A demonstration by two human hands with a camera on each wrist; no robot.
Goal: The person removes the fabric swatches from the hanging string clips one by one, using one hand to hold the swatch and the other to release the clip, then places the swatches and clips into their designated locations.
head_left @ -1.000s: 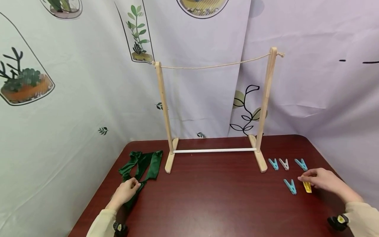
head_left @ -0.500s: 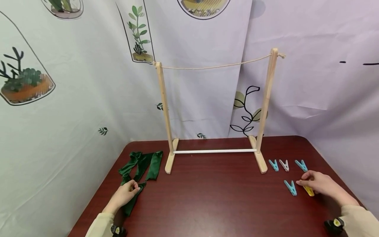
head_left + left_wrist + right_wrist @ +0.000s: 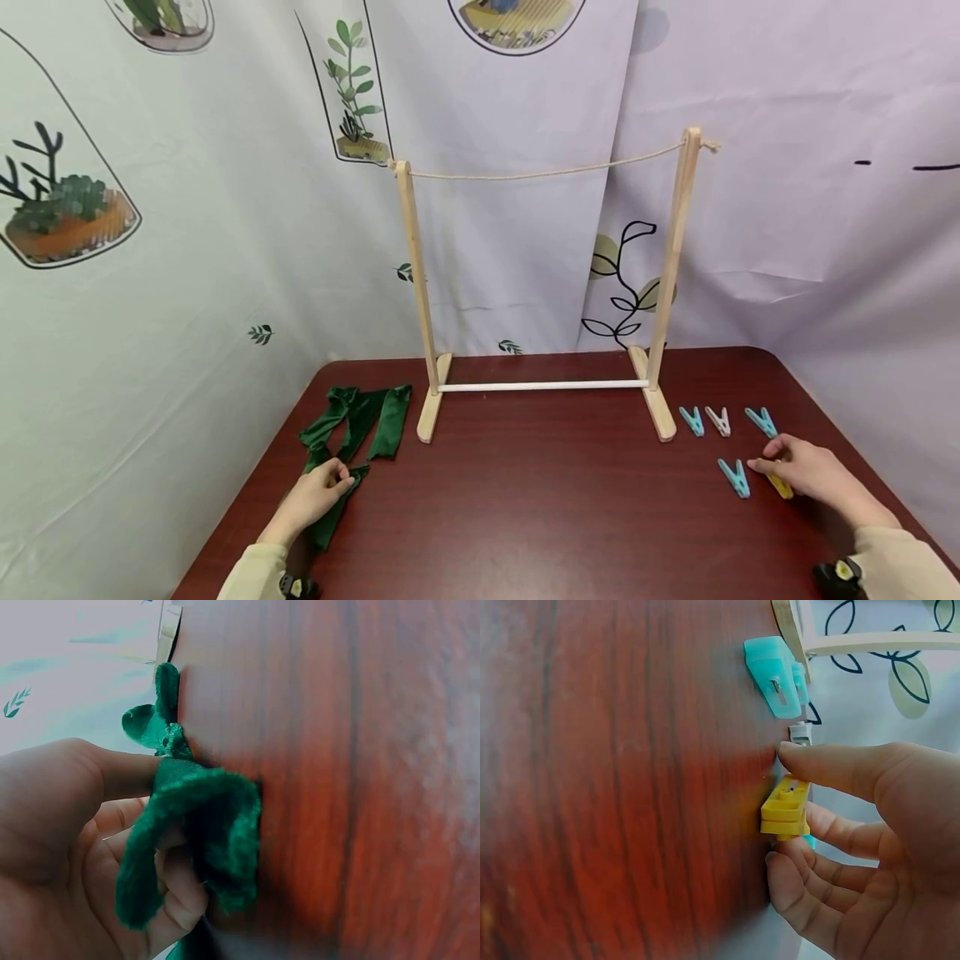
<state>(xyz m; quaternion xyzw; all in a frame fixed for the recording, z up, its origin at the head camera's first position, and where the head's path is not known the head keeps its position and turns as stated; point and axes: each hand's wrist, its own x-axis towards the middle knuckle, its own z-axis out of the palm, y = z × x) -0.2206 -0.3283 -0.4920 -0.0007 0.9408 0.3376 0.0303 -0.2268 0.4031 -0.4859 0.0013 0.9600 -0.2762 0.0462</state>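
Observation:
Green velvet cloth [image 3: 388,425] lies in strips at the left of the table, its overall shape unclear. My left hand [image 3: 315,493] pinches a fold of it between thumb and fingers. Up close in the left wrist view, the held part of the green cloth [image 3: 225,825] hangs in a loose, open curl. On the right side, my right hand [image 3: 813,475] has thumb and fingers around a yellow clothespin [image 3: 784,814]; the hand partly covers it in the head view. Beside that hand lie a blue clothespin [image 3: 734,479] and another blue clothespin [image 3: 762,422].
A wooden stand with a left post [image 3: 416,275], a right post [image 3: 673,258] and a sagging rope [image 3: 525,177] rises at the table's back. A white rod [image 3: 543,386] joins its feet. Farther right lie a blue clothespin [image 3: 692,421] and a white clothespin [image 3: 718,421].
The yellow clothespin has turned and shifted slightly toward me under the right hand. The left hand has moved slightly toward me, and the held cloth end now stands apart from the strip above.

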